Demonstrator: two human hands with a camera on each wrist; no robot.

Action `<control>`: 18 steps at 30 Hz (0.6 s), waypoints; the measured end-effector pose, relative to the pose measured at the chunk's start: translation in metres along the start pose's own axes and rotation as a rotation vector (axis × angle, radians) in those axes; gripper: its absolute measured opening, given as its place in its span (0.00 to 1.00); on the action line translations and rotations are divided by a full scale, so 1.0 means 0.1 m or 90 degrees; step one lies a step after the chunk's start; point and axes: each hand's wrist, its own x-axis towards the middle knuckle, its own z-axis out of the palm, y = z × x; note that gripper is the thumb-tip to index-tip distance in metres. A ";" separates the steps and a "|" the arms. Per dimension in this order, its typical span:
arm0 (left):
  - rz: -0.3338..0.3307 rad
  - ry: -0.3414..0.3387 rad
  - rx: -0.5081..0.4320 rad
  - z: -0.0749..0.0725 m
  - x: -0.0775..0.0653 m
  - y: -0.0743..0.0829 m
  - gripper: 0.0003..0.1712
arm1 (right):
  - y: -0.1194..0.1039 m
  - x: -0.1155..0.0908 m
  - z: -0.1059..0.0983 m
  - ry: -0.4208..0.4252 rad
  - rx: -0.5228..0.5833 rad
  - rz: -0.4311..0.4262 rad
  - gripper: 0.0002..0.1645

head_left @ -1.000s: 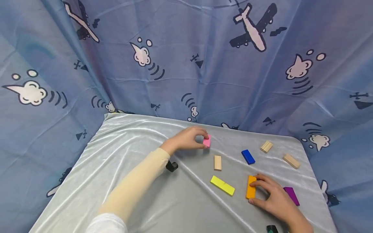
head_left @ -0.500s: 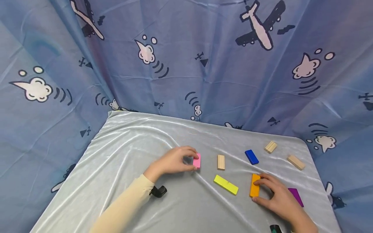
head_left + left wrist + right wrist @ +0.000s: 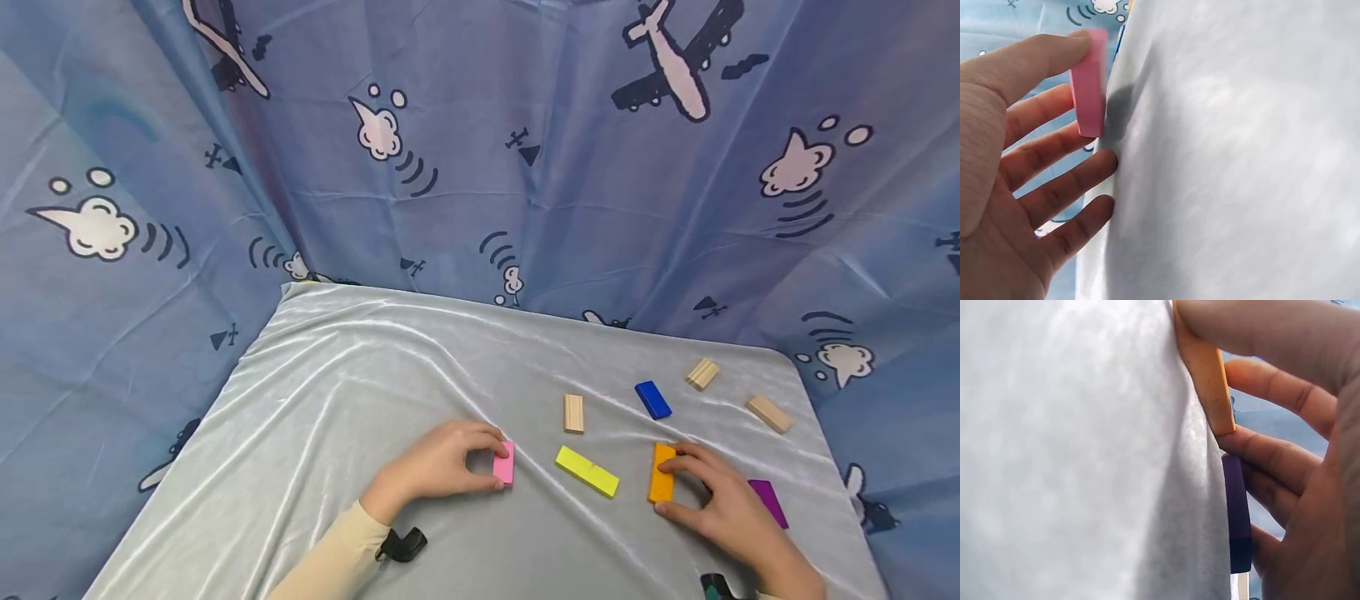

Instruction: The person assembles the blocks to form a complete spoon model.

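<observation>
My left hand [image 3: 442, 462] pinches a pink block [image 3: 504, 464] by its two ends, thumb at the near end and fingers at the far one. The left wrist view shows that pink block [image 3: 1090, 87] close over the grey cloth, with the lower fingers spread. On the right, my right hand [image 3: 720, 496] grips an orange block [image 3: 662, 472] the same way, end to end, on the cloth. A purple block [image 3: 768, 503] lies behind the right hand's knuckles; the right wrist view has this purple block [image 3: 1238, 512] beside the fingers. Between the hands lies a yellow block [image 3: 587, 472].
A plain wooden block [image 3: 573, 414] and a blue block [image 3: 653, 400] lie beyond the yellow one. Two more wooden pieces, a grooved block [image 3: 702, 374] and a smooth block [image 3: 768, 413], sit at the far right. A patterned blue curtain [image 3: 450, 167] borders the cloth-covered table [image 3: 360, 358].
My left hand has drawn the pink block from the far middle of the cloth toward me and slightly left. The right hand keeps its grip on the orange block in place.
</observation>
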 end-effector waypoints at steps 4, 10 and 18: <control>0.003 -0.011 0.047 0.07 -0.04 0.03 0.21 | 0.00 0.00 -0.01 -0.004 0.006 0.007 0.30; 0.010 -0.019 0.068 0.15 -0.13 0.02 0.24 | -0.02 -0.02 -0.03 -0.011 0.012 0.013 0.29; 0.013 0.012 0.023 0.18 -0.22 -0.05 0.25 | -0.01 -0.02 -0.02 -0.001 0.016 0.006 0.29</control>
